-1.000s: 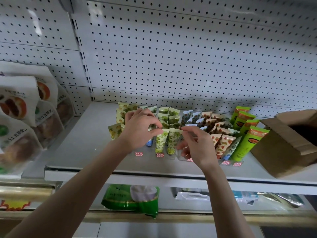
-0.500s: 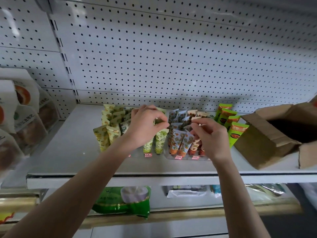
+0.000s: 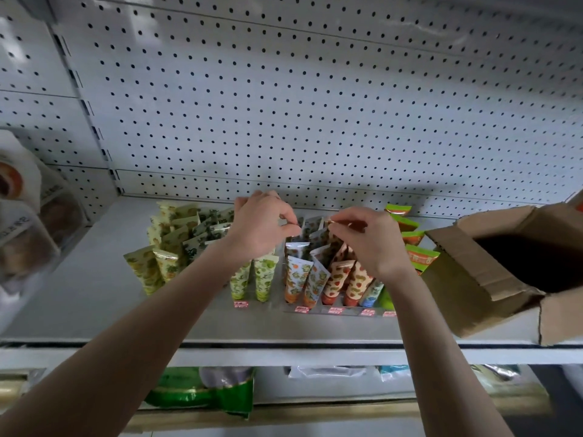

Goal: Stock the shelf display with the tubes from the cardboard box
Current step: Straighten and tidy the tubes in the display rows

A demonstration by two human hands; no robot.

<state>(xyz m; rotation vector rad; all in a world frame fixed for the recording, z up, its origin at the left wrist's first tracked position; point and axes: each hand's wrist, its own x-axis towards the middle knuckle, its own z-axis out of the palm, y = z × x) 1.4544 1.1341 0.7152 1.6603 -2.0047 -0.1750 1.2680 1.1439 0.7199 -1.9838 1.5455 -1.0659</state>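
Close together, left hand (image 3: 260, 227) and right hand (image 3: 367, 239) on upright tubes (image 3: 296, 276).

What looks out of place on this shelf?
The yellow-green tubes at the far left lean at mixed angles on the bare shelf, outside the price-tagged rows. Nothing looks spilled or damaged.

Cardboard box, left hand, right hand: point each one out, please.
cardboard box (image 3: 463, 298), head view, outer side wall.
left hand (image 3: 262, 230), head view, back of hand.
right hand (image 3: 373, 246), head view, back of hand.
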